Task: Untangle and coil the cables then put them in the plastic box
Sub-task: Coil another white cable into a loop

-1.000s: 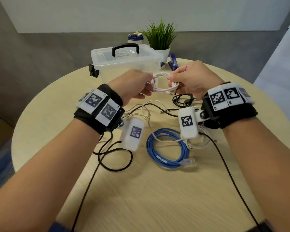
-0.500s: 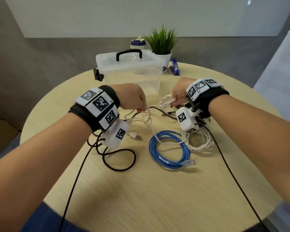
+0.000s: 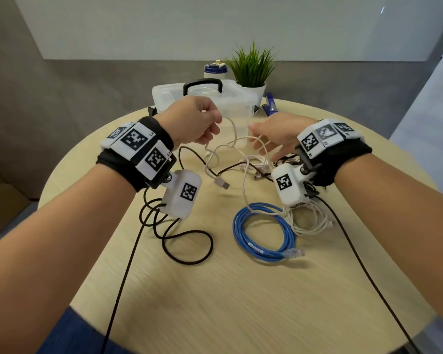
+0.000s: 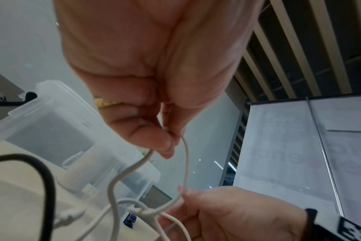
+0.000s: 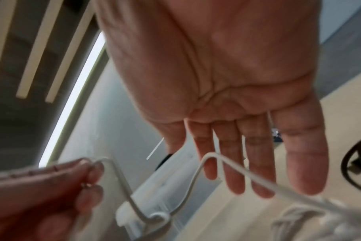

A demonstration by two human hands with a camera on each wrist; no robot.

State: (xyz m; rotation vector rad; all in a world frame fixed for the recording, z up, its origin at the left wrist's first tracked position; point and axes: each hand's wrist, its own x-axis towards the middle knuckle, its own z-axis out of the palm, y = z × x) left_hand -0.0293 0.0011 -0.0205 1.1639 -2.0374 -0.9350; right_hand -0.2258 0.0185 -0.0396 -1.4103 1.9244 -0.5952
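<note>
My left hand [image 3: 211,126] pinches a loose white USB cable [image 3: 234,139] between thumb and fingers [image 4: 165,143] and holds it above the table, in front of the clear plastic box [image 3: 230,106] with its black handle. A loop of that cable hangs across the straight fingers [image 5: 233,176] of my right hand [image 3: 264,146], which stays spread. The cable's plug [image 3: 221,184] lies on the table. Under the hands lie a small white coiled bundle [image 3: 257,162], a blue coil [image 3: 264,231], a white coil [image 3: 310,222] and a loose black cable [image 3: 187,241].
A potted plant [image 3: 251,72], a blue stapler [image 3: 270,106] and a white jar with a blue lid [image 3: 215,70] stand behind the box at the round table's far edge. A small black cable [image 3: 288,159] lies beneath my right hand. Wrist-camera leads trail toward me.
Both hands held the small white bundle up; the right laid it on the table and opened. My left hand picked up the loose white cable and raised it.
</note>
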